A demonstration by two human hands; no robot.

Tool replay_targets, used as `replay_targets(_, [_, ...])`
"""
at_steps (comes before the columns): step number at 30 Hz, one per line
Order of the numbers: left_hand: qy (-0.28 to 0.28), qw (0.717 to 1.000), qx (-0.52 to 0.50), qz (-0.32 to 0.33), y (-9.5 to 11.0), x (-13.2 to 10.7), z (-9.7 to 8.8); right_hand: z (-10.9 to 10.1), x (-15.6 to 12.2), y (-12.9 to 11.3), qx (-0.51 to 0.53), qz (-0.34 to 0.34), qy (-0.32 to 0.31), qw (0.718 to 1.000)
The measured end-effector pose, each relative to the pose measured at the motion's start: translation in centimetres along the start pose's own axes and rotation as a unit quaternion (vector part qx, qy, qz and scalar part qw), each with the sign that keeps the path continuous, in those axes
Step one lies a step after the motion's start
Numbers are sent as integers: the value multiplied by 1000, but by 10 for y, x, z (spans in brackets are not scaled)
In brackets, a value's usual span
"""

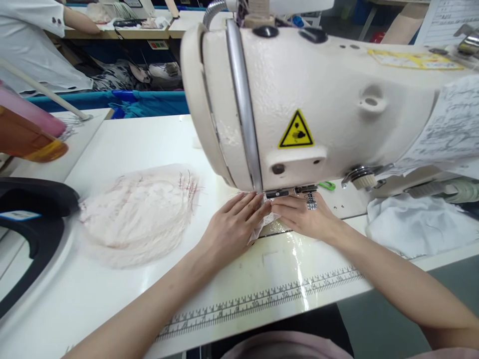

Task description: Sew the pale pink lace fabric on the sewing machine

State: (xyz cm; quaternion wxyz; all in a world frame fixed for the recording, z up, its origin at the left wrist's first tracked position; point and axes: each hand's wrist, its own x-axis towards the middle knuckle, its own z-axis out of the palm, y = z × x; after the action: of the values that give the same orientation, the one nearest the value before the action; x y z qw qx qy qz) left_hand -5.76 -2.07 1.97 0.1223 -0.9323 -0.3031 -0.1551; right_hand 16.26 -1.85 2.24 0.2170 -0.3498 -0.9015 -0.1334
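Observation:
A small piece of sheer white fabric [259,230] lies at the needle area of a white sewing machine [325,94]. My left hand [239,219] reaches in from the left, fingers forward, with the fabric held beneath its thumb and fingertips. From the right, my right hand [305,214] meets it, its fingers pressed together on the same fabric close to the left thumb. The needle and presser foot are hidden behind the machine head and my hands. To the left, a rounded heap of pale sheer fabric [138,214] with reddish threads lies on the white table [123,304].
A printed ruler strip [258,302] runs along the table's front edge. Bluish-white cloth [419,224] lies at right, near a small green tool [327,185]. A black curved object [45,209] stands at left. Another person's arm [80,20] shows at a bench behind.

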Motion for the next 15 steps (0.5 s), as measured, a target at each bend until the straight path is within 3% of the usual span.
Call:
replay_targets(7, [23,999,3,23,1,-4,1,-3,3,0,-8,0,6,1000])
replay_targets(12, [-20,997,-48,58,-13,-8,-5,3,3,-3,5,-42,-13,999])
replay_targets(15, [-30,994,-76,72,-22,-9,-7,8,1,-9,15,-31,-22,999])
